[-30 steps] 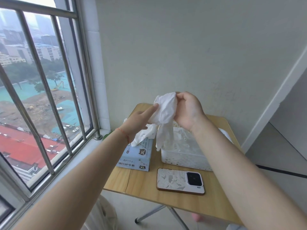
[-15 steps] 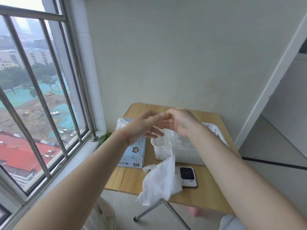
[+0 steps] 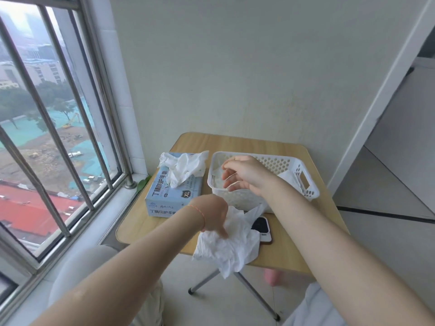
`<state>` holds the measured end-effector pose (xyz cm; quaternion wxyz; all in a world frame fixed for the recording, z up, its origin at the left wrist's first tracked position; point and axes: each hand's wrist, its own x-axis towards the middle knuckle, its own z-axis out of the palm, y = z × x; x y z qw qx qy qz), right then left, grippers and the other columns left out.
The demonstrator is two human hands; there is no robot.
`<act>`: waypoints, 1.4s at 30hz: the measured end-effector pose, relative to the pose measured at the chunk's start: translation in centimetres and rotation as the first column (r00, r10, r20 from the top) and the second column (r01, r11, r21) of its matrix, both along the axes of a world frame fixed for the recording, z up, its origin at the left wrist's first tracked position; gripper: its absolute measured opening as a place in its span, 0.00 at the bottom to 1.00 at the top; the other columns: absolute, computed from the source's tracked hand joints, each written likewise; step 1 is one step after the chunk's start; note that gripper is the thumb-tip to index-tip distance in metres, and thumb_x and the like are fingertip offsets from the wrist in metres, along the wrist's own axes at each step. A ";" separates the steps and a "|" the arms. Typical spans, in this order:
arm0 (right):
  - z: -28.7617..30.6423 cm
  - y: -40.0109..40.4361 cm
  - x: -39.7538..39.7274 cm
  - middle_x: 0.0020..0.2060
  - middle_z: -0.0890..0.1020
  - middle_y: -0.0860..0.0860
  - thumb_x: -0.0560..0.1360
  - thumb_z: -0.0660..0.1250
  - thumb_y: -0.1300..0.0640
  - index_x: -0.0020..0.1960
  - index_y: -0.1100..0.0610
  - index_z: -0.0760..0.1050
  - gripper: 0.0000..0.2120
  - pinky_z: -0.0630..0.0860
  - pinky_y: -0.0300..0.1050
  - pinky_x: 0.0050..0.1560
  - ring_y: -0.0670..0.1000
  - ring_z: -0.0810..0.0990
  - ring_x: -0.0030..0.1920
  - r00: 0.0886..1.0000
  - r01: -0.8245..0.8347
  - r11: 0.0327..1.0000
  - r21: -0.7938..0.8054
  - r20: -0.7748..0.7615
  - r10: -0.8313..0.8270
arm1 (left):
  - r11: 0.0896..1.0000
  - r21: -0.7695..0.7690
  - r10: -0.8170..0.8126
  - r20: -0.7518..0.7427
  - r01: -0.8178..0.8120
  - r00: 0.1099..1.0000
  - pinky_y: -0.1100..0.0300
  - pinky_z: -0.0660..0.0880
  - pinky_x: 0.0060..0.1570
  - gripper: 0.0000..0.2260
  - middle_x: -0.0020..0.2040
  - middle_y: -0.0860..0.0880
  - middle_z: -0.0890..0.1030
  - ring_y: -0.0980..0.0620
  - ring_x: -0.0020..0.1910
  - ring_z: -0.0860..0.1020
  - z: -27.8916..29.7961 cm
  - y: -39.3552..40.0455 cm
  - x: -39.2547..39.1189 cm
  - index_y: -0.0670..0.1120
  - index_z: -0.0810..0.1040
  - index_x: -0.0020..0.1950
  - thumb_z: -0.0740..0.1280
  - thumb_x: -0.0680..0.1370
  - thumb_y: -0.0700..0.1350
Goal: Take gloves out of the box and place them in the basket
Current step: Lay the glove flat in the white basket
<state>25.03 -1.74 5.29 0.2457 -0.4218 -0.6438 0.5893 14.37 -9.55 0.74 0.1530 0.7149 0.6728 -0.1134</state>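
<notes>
**Loose glove at the surface edge**

The left hand [image 3: 213,214] pinches a crumpled white glove [image 3: 229,247] that overhangs the near edge of the surface [image 3: 280,255]. Beyond that grip, the right hand [image 3: 244,174] hovers over the basket [image 3: 306,177], fingers relaxed, holding nothing. More gloves poke from the box [image 3: 173,196]. The thin glove could slip to the floor.

A single head-worn camera looks forward and steeply down, close above the table [image 3: 150,228] just beyond the left hand [image 3: 213,214], edges apparently wide-angle warped.
</notes>
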 end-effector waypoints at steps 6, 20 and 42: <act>0.8 -0.3 1.0 0.35 0.79 0.57 0.79 0.61 0.62 0.48 0.61 0.73 0.04 0.77 0.45 0.34 0.55 0.79 0.32 0.999 0.027 1.000 0.013 -0.019 -0.027 | 0.984 0.133 0.062 0.345 -0.114 0.937 0.56 0.78 0.44 0.11 0.39 0.46 0.83 0.50 0.35 0.78 2.6 0.4 -0.9 0.44 0.81 0.38 0.68 0.77 0.49; 3.6 -1.8 1.4 0.52 0.78 0.48 0.69 0.76 0.47 0.58 0.53 0.74 0.22 0.75 0.36 0.49 0.45 0.77 0.51 0.994 -0.101 0.889 0.446 0.081 0.072 | 0.632 -0.245 0.136 0.969 -0.735 -0.207 0.56 0.78 0.35 0.10 0.31 0.45 0.77 0.47 0.32 0.77 7.7 2.1 -4.2 0.40 0.75 0.40 0.65 0.80 0.41; 6.3 -0.2 -1.1 0.27 0.61 0.48 0.78 0.65 0.50 0.35 0.55 0.66 0.16 0.57 0.42 0.31 0.48 0.60 0.29 0.974 0.223 0.840 0.495 -0.075 -0.215 | 0.965 -0.076 0.098 0.992 -0.252 0.075 0.52 0.80 0.53 0.13 0.50 0.41 0.83 0.44 0.48 0.82 5.2 0.6 -6.9 0.37 0.80 0.54 0.73 0.75 0.45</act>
